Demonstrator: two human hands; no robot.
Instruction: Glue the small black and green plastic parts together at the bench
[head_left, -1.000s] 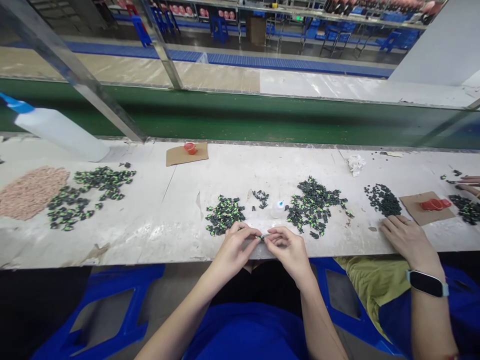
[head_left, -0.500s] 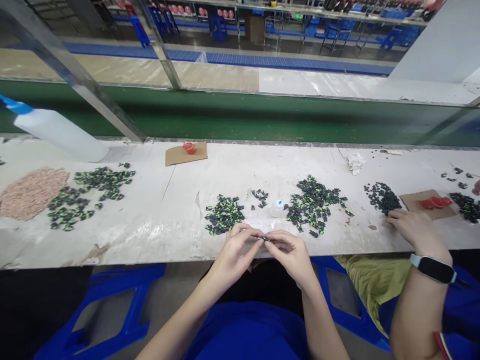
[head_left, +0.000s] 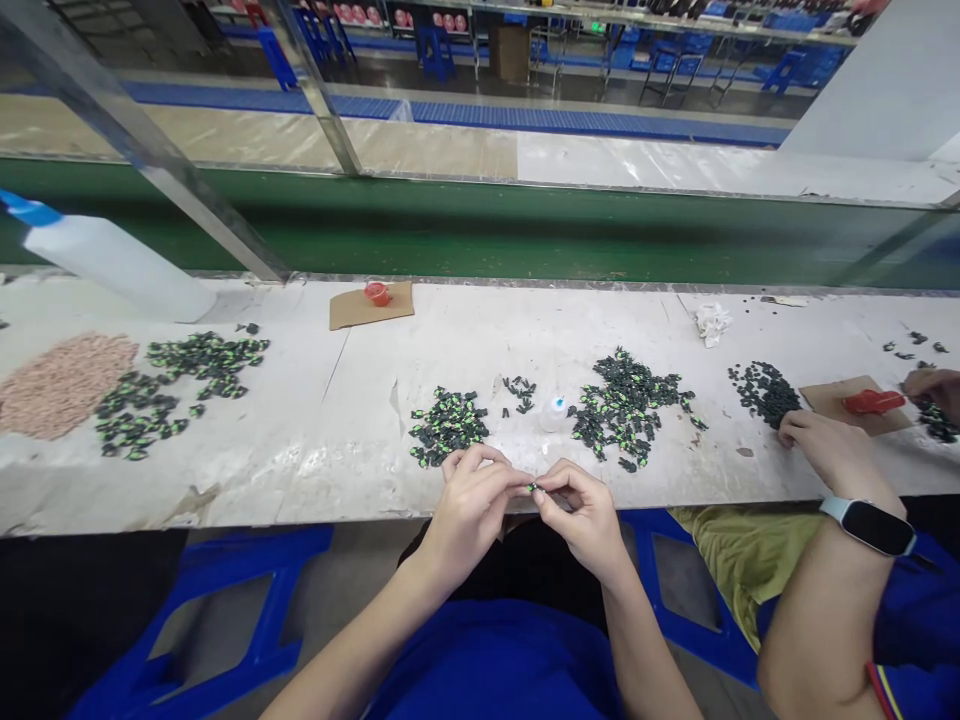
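Observation:
My left hand (head_left: 469,500) and my right hand (head_left: 581,510) meet at the near edge of the white bench (head_left: 337,420). Both pinch one small black-and-green part (head_left: 532,488) between their fingertips. Just beyond my left hand lies a pile of black-and-green parts (head_left: 448,427). A larger pile of the same parts (head_left: 626,407) lies beyond my right hand. Between the two piles stand a small white glue bottle (head_left: 555,411) and a few loose dark parts (head_left: 520,390).
A co-worker's hand (head_left: 829,450) with a smartwatch rests at the right by a dark pile (head_left: 761,392) and a cardboard piece with a red cap (head_left: 870,402). Far left lie pink parts (head_left: 64,383), more green parts (head_left: 180,385) and a white bottle (head_left: 112,262). Behind runs a green conveyor belt (head_left: 480,235).
My hands have drawn slightly nearer to me, still pinching the small part. The co-worker's near hand has moved up toward the dark pile, and another hand has come in at the far right.

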